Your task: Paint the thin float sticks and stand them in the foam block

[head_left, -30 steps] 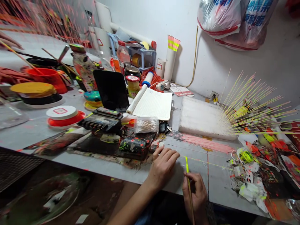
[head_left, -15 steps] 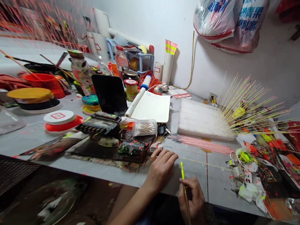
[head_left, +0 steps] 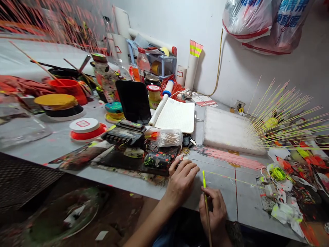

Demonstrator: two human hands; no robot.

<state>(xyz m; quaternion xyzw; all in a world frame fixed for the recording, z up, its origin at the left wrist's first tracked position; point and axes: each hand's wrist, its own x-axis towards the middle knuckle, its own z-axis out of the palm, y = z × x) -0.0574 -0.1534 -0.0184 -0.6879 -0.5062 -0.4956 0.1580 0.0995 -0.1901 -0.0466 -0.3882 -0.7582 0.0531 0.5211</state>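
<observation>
My right hand (head_left: 214, 209), near the table's front edge, is closed around a slim paintbrush (head_left: 207, 216). Its bristles point up and carry bright yellow paint. To its left, my left hand (head_left: 181, 180) has its fingers curled together beside the end of a black, paint-spattered cylindrical device (head_left: 159, 159). What those fingers hold, if anything, is hidden. A thin stick with a yellow stretch (head_left: 236, 179) runs across the tabletop to the right of my hands. Behind it lies a bundle of pink sticks (head_left: 233, 158).
A white foam block (head_left: 226, 128) bristles with yellow-tipped sticks (head_left: 280, 116) at its right end. Nearby are a cotton swab box (head_left: 169, 138), an open notebook (head_left: 177, 115), and a dark tablet-like panel (head_left: 133, 101). Paint-stained scraps (head_left: 285, 206) cover the right side. Paint jars and tubs crowd the left.
The whole scene has shifted rightward in view as the head turned left. My hands keep nearly the same pose, and the brush stays in my right hand, slightly more upright.
</observation>
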